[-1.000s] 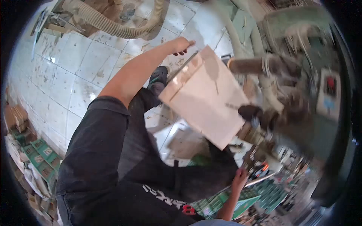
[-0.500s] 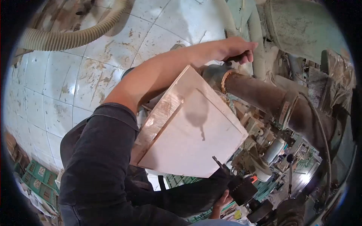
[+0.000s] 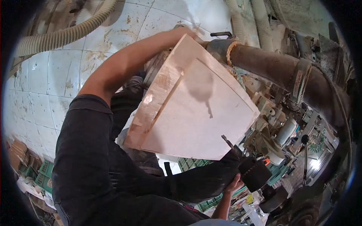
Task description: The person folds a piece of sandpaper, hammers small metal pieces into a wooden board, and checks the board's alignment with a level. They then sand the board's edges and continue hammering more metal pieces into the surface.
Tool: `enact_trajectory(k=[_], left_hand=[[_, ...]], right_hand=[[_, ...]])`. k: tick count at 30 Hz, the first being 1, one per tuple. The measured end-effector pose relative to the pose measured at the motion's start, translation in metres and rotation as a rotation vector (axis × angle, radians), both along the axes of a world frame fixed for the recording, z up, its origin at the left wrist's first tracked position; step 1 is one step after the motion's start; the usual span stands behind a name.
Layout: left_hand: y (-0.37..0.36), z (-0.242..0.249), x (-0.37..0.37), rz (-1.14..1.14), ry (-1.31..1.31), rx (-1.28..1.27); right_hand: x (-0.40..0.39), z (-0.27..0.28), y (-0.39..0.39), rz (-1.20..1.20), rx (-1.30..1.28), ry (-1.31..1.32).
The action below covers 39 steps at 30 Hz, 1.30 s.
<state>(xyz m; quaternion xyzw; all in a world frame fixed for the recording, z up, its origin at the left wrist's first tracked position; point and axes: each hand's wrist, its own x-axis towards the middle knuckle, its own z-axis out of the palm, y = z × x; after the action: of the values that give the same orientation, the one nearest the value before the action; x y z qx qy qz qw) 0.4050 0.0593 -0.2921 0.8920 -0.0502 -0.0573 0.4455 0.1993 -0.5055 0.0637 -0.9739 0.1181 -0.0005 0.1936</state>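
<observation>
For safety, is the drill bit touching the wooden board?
Apart: the head view shows the drill bit and its shadow on the wooden board well separated.

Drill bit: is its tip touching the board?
No, a gap shows between the tip of the drill bit and its shadow on the board.

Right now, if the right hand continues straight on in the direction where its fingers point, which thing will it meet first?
Probably the black cylindrical metal drill chuck, just beyond the fingers of the right hand in the picture. Depth is unclear, so it may pass underneath.
</observation>
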Motion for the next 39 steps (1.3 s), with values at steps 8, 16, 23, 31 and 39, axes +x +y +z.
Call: enact_trajectory(k=[8, 16, 23, 31, 39], left_hand=[[-0.02, 0.061, 0.032, 0.401, 0.493, -0.666], [-0.022, 0.097, 0.09, 0.258, 0.338, -0.565], [-0.038, 0.09, 0.081, 0.149, -0.533, -0.552], [-0.066, 0.102, 0.06, 0.339, -0.249, -0.893], [-0.014, 0.049, 0.042, 0.212, -0.463, -0.461]], right_hand=[[0.0, -0.01, -0.14, 0.097, -0.034, 0.057], [0.007, -0.012, -0.089, 0.148, 0.023, -0.009], [0.022, -0.003, -0.057, 0.172, -0.043, -0.033], [0.018, 0.002, -0.042, 0.103, 0.015, -0.009], [0.02, 0.001, 0.011, 0.28, -0.075, 0.011]])
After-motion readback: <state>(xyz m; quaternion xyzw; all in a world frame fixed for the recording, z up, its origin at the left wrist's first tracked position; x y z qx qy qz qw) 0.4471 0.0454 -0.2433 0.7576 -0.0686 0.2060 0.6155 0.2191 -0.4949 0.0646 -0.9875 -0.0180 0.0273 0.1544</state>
